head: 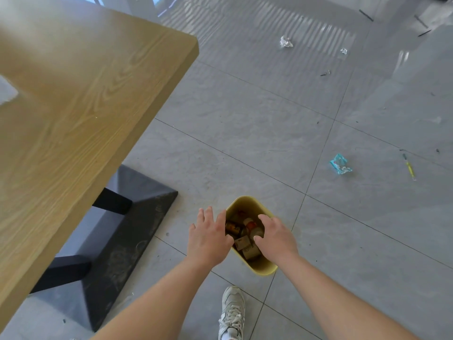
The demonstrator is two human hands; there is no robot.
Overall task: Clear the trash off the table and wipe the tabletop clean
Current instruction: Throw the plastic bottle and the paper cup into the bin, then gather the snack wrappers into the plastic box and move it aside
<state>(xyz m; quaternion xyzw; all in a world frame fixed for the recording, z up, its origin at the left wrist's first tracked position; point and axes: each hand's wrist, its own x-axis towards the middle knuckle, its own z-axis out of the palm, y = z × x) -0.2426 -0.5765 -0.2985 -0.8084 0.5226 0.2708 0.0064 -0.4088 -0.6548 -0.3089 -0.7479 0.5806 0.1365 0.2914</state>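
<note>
Two hands hang over the yellow bin point(263, 268) that stands on the floor just beside the counter point(81, 99) and its dark base point(137, 209). The left hand point(209, 238), its grip spread and empty, reaches toward the bin's near-left rim, though whether it touches I cannot tell. The right hand point(277, 235) hovers above the opening with fingers loosely curled and nothing in them. The trash point(245, 239), cans and small cartons, already lies inside the bin. The stretch of counter in view looks bare apart from a blurred pale patch at its left edge, so the dumping step seems about finished. To close it well, steady the bin by its rim, check that nothing hangs over the edge, then go for a cloth. A crumpled paper point(286, 42) and a teal wrapper point(340, 164) lie on the floor, well apart from the bin.
</note>
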